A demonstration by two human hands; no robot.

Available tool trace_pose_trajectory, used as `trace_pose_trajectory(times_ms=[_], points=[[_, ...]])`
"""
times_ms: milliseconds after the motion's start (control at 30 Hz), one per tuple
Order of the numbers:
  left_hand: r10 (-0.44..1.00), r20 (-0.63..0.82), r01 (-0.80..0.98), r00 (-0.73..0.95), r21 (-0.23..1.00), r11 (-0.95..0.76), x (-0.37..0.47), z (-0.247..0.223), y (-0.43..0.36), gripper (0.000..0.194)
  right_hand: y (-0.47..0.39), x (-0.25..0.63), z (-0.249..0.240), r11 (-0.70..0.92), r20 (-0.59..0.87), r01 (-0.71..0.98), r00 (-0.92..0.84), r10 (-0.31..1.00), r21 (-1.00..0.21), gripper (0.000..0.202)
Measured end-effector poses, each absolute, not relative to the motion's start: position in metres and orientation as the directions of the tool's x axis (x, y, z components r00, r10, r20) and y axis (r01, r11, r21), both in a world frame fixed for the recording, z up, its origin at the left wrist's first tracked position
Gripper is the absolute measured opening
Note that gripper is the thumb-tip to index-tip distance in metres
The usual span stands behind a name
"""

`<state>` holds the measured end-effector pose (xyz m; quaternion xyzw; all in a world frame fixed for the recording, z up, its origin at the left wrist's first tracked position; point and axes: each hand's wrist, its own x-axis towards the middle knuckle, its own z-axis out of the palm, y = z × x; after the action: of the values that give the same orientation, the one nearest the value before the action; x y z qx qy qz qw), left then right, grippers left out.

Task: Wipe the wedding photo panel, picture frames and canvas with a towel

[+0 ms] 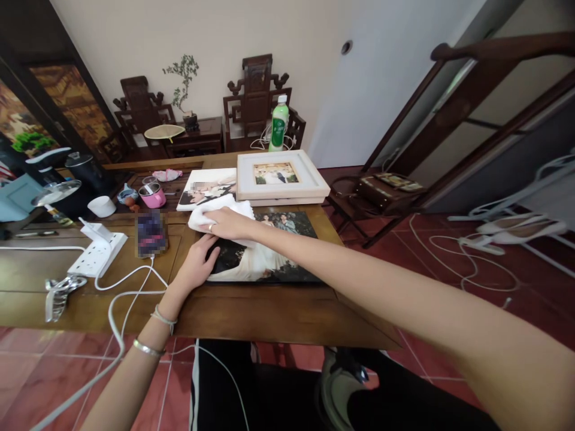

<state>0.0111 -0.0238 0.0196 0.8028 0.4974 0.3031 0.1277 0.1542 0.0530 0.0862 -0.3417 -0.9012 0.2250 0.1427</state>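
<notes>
Your right hand point(230, 224) presses a white cloth point(215, 214) w/ fingers curled onto the big photo print point(269, 254)'s top-left; rest looks unwiped. Left hand point(196, 263) lies flat, fingers spread, steadying its edge on the tabletop point(269, 311).

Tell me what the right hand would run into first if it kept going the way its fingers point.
Probably the phone: the right hand, resting on the white cloth, points left across the table.

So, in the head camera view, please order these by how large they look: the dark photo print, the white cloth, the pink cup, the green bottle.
1. Dark photo print
2. White cloth
3. Green bottle
4. Pink cup
The bottle stands farther away, so its rank against the cup is unsure.
</notes>
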Motion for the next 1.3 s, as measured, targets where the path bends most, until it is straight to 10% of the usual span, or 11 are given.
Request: trace_pose_trajectory(times_ms=[267,700,1300], points=[[0.886,0.341,0.717,0.313,0.527,-0.456,0.009,0.015,-0.024,0.044,0.046,0.239,0.072,0.630,0.138,0.603,-0.660,0.739,-0.489,0.027],[0.884,0.346,0.723,0.315,0.516,-0.459,0.007,0.015,-0.021,0.043,0.050,0.334,0.051,0.665,0.069,0.732,-0.663,0.745,-0.145,0.031],[0.884,0.346,0.717,0.313,0.524,-0.459,0.007,0.015,-0.021,0.041,-0.059,0.327,0.024,0.786,0.326,0.565,-0.716,0.618,-0.250,0.020]])
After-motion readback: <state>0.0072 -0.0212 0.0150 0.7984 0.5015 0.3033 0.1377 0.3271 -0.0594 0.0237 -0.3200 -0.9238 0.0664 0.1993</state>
